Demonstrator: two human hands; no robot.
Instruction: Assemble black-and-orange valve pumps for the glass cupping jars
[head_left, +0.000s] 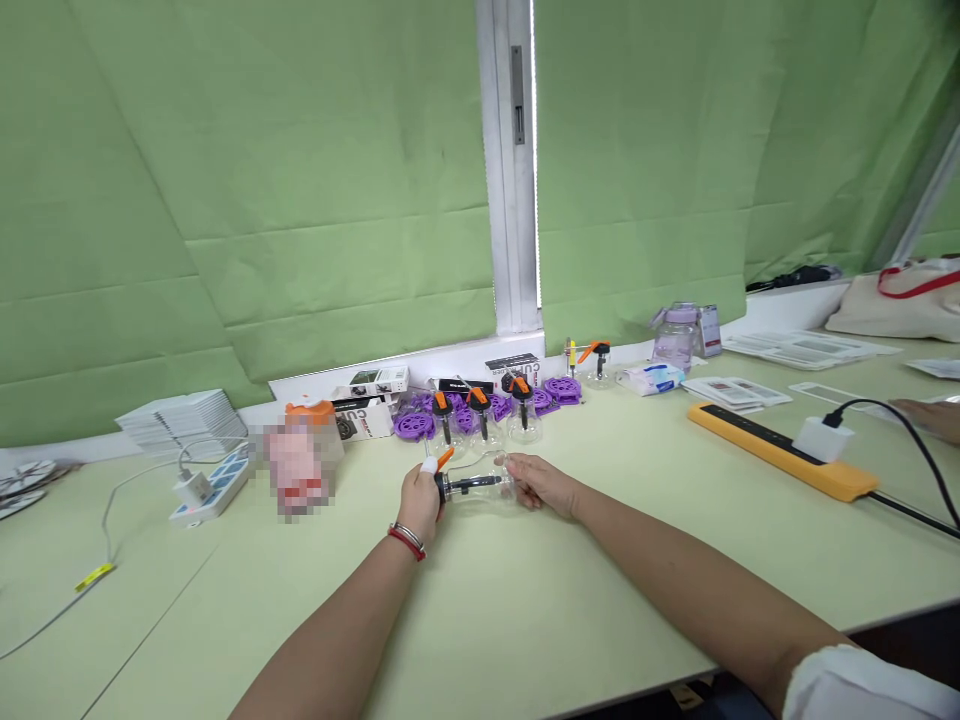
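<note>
A clear, see-through bottle with a black top, an orange lever and a dark inner tube [480, 484] lies sideways between the two hands, over the pale green counter [480, 610]; whether it touches the surface cannot be told. The left hand [420, 500] is closed around its black top, beside the lever, and the right hand [544, 484] grips the opposite, clear end with bent fingers.

Just beyond stand three upright clear bottles with black tops and orange levers [484, 430], in a row. Round purple openwork pieces [413, 427] lie around and behind them, next to a white-and-black printed box [373, 420]. Farther right, near the wall, is another such bottle [599, 372], then a soft white-and-blue packet [651, 379] and a clear jar with a light purple lid [676, 345].

Toward the edges are a long orange-and-black power strip [750, 440] on the right and a white-and-blue power strip [221, 488] on the left, near a stack of white printed sheets or booklets [180, 430]. A co-worker's hand [930, 417] shows at the far right.
</note>
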